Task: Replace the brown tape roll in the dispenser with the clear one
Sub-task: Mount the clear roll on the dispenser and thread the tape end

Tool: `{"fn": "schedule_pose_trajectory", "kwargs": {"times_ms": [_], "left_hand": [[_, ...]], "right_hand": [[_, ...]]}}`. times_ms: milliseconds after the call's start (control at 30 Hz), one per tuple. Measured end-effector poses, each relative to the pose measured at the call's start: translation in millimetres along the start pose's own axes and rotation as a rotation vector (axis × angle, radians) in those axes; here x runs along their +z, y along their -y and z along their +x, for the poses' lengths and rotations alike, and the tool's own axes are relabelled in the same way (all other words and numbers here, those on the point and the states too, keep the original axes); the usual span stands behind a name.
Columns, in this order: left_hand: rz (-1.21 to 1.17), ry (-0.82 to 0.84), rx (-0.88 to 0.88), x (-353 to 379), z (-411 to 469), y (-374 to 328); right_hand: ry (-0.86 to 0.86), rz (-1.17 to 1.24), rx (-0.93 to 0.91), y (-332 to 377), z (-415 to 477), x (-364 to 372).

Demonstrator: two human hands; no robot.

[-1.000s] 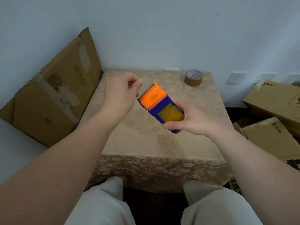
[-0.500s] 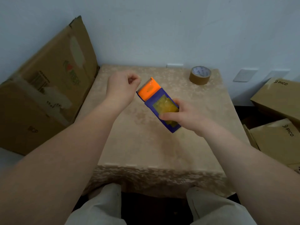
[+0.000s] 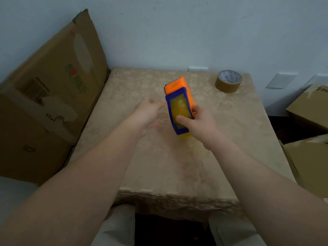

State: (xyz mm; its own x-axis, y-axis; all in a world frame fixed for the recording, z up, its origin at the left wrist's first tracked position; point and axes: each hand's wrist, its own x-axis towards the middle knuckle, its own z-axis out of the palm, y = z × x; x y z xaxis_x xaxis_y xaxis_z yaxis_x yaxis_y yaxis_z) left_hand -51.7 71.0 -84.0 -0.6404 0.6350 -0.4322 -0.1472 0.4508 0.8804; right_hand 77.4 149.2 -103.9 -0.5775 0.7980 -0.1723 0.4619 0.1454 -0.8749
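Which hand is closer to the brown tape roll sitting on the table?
Right. The right hand, gripping the dispenser, is in front of the brown tape roll and slightly left of it. The left hand is farther left, beyond the dispenser.

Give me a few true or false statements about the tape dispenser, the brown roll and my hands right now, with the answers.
1. The right hand holds the dispenser. True.
2. The left hand holds the brown tape roll. False: the roll lies on the table near its far right corner, apart from both hands.
3. A large cardboard box leans beside the table's left edge. True.
4. The dispenser is green and white. False: it is blue and orange.
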Motion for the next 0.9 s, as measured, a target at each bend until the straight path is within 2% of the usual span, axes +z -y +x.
{"fn": "schedule_pose_trajectory", "kwargs": {"times_ms": [67,167,267,333,433,600,733,800,833,900], "left_hand": [[-0.012,0.154,-0.089,4.9,-5.2,9.9],[-0.065,0.272,0.049,11.1,-8.2,15.1],[0.18,0.066,0.296,20.7,-5.8,10.1],[0.385,-0.082,0.376,26.8,-5.5,6.7],[0.561,-0.217,0.404,29.0,-3.9,6.6],[0.888,-0.236,0.389,35.9,4.1,12.7],[0.789,0.027,0.381,35.0,5.5,17.4],[0.751,0.102,0.411,32.1,3.6,19.1],[0.709,0.095,0.423,30.5,3.9,19.2],[0.6,-0.023,0.433,25.6,6.9,17.5]], "right_hand": [[0.051,0.391,0.078,-1.2,2.9,2.1],[0.199,0.902,0.187,-1.1,8.5,2.6],[0.324,1.098,0.279,-4.2,12.5,-0.7],[0.329,1.004,0.314,-5.5,14.5,0.2],[0.217,0.712,0.367,-4.0,19.3,2.2],[0.193,0.533,0.386,-3.8,28.4,-0.2],[0.14,0.398,0.365,-10.2,33.8,1.8],[0.093,0.308,0.365,-12.1,36.5,3.4],[0.066,0.263,0.36,-11.7,38.0,4.0],[0.013,0.17,0.336,-11.1,41.6,4.5]]}}
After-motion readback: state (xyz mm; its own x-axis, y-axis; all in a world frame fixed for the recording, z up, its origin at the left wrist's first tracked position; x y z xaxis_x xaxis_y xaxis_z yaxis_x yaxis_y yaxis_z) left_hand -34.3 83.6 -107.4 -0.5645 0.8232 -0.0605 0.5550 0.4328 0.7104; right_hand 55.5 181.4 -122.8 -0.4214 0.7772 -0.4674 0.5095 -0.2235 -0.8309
